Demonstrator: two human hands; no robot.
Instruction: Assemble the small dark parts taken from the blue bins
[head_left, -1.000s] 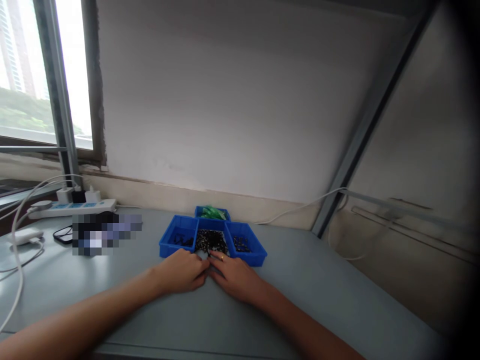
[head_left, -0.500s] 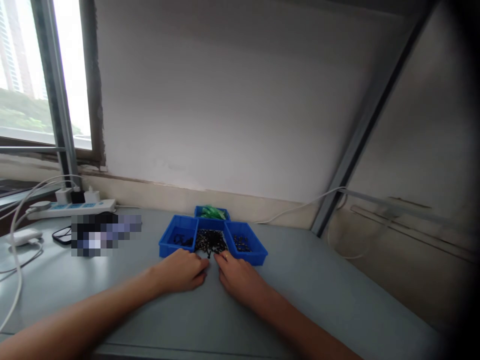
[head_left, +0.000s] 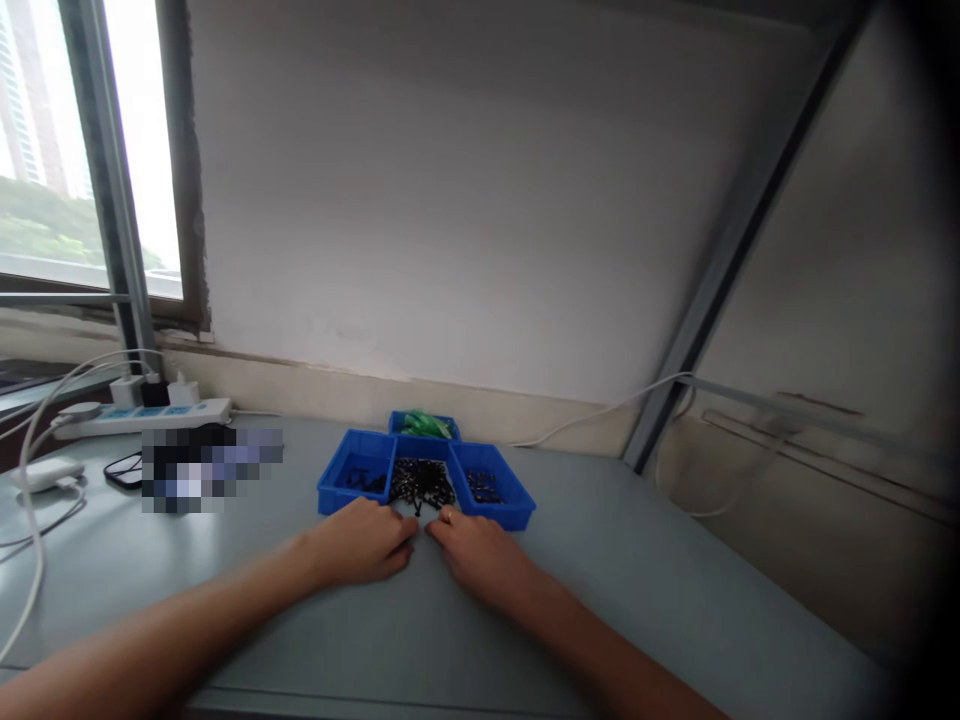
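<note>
My left hand (head_left: 366,542) rests on the grey table with its fingers curled in a pinch, just in front of the left blue bin (head_left: 328,498). My right hand (head_left: 484,552), with a ring on one finger, is closed in the same way by the right blue bin (head_left: 517,512). Whatever the fingertips hold is too small to make out. Between the hands and the bins lies a heap of small dark, screw-like pieces (head_left: 421,482). One small black piece (head_left: 418,509) sits apart at its near edge. Black pieces lie in the left bin, metallic ones in the right.
Behind the heap stands another blue bin (head_left: 393,424) with green plastic wrapping (head_left: 426,425) in it. A white power strip (head_left: 214,412) with plugs and cables is at the back left, near a blurred-out object (head_left: 214,465). A metal post (head_left: 675,380) rises at the right.
My right hand has shifted slightly toward me, and its fingers are drawn in more. My left hand and the bins have stayed in place.
</note>
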